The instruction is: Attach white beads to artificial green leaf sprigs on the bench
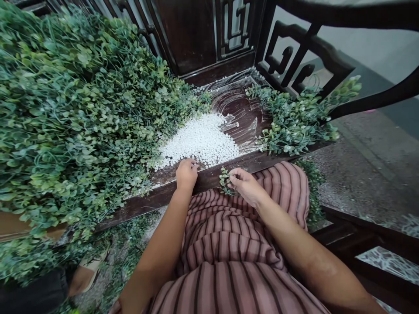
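Observation:
My left hand [186,173] rests at the near edge of a heap of small white beads [201,139], fingers curled down into the beads; what they pinch is hidden. My right hand [245,183] is closed on a small green leafy sprig [225,179], held just above the front edge of the dark wooden seat [242,113]. My lap in striped pink-brown cloth [229,244] lies below both hands.
A large pile of green artificial foliage [72,113] covers the left side of the seat. A smaller bunch of sprigs [291,117] lies at the right. The carved dark wooden chair back [229,30] stands behind. Another person's foot in a sandal [85,274] is at lower left.

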### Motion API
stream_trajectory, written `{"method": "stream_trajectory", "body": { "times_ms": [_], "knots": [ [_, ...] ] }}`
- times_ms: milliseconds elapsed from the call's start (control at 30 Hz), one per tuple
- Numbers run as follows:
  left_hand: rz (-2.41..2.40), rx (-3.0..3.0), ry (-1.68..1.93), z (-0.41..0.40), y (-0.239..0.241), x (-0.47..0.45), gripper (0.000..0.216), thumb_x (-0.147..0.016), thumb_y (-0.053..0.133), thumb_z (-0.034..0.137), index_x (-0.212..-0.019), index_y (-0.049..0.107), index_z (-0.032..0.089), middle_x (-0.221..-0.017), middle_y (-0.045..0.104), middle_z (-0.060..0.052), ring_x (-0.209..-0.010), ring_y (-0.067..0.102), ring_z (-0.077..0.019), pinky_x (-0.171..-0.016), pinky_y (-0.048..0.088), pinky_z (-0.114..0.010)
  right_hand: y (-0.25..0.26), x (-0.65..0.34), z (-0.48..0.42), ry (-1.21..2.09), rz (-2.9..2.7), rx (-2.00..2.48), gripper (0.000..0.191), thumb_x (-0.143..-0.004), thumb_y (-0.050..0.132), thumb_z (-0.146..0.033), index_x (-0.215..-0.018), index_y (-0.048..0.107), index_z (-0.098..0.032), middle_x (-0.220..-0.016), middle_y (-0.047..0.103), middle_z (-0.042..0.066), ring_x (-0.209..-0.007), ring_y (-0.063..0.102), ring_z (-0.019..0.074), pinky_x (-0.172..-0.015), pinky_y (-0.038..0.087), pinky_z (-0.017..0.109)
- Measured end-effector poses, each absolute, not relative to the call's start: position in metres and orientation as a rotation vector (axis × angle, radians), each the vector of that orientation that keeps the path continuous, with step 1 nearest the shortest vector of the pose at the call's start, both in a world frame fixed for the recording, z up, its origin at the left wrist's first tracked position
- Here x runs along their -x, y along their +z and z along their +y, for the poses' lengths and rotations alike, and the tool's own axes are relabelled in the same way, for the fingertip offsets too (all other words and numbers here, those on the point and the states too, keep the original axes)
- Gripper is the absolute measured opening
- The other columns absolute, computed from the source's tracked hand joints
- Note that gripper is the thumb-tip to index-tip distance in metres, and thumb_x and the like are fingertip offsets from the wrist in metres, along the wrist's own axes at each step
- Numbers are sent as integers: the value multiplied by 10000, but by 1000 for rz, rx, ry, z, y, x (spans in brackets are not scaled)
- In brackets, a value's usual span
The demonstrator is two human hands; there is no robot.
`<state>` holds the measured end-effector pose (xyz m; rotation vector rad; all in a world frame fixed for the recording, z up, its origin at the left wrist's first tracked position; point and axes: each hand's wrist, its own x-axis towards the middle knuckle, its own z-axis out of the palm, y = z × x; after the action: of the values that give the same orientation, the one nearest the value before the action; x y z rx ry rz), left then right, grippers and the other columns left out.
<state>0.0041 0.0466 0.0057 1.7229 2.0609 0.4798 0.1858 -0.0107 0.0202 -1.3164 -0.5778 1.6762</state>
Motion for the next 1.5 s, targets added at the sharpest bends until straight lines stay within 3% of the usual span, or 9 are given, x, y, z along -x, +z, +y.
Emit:
{"method": "stream_trajectory", "body": {
  "times_ms": [100, 233, 400, 567, 733, 933, 1133, 1500],
  "knots": [
    [2031, -1740, 531, 46, 3, -3, 54, -751, 547, 191, -723, 593, 189, -809, 593, -51, -751, 550, -182, -700, 401, -289, 22, -187, -10, 1797, -456, 1199, 386, -447, 815, -331, -609, 501, -175, -620, 523, -45, -618, 545, 94, -597, 445, 235],
    [1889, -1507, 780, 38, 4, -3, 61, -728, 547, 198, -686, 588, 181, -732, 599, -30, -668, 542, -149, -668, 407, -277, 28, -186, -12, 1861, -454, 1124, 433, -455, 825, -403, -647, 520, -162, -687, 582, -5, -548, 497, 69, -486, 351, 200],
    [1522, -873, 1026, 16, 22, -12, 101, -683, 585, 237, -727, 586, 145, -635, 602, 3, -464, 445, -61, -496, 364, -207, 32, -178, -13, 1795, -648, 1167, 453, -483, 788, -485, -699, 572, -151, -518, 480, -52, -469, 390, 55, -458, 273, 207],
    [1195, -603, 1002, -4, 44, -20, 248, -547, 731, 248, -742, 635, 130, -601, 590, 20, -482, 445, -32, -469, 345, -159, 36, -169, -13, 1624, -969, 1299, 464, -602, 646, -612, -698, 569, -165, -463, 387, -75, -435, 314, 65, -442, 239, 222],
    [1055, -522, 960, -11, 46, -25, 281, -521, 778, 272, -732, 665, 125, -595, 573, 16, -508, 460, -32, -449, 339, -142, 39, -167, -18, 1436, -1297, 1303, 396, -735, 542, -549, -605, 515, -177, -535, 413, -45, -520, 365, 89, -513, 316, 232],
    [1049, -482, 931, -15, 46, -23, 243, -544, 774, 239, -742, 678, 136, -585, 558, 17, -503, 460, -38, -441, 343, -148, 43, -169, -20, 1399, -1433, 1276, 275, -778, 501, -421, -660, 538, -176, -579, 484, -23, -573, 432, 113, -586, 367, 247],
    [1016, -473, 932, -18, 55, -26, 230, -518, 784, 227, -703, 687, 132, -549, 567, 15, -480, 456, -37, -454, 361, -153, 55, -169, -23, 1246, -1472, 1299, 180, -761, 514, -339, -687, 539, -177, -630, 519, -3, -634, 481, 136, -653, 388, 273],
    [983, -470, 930, -19, 51, -29, 254, -547, 783, 275, -734, 683, 136, -535, 537, 27, -487, 447, -36, -471, 365, -155, 58, -171, -27, 1258, -1368, 1336, 174, -747, 552, -337, -676, 555, -178, -587, 548, -5, -568, 498, 125, -602, 397, 264]
  ]
}}
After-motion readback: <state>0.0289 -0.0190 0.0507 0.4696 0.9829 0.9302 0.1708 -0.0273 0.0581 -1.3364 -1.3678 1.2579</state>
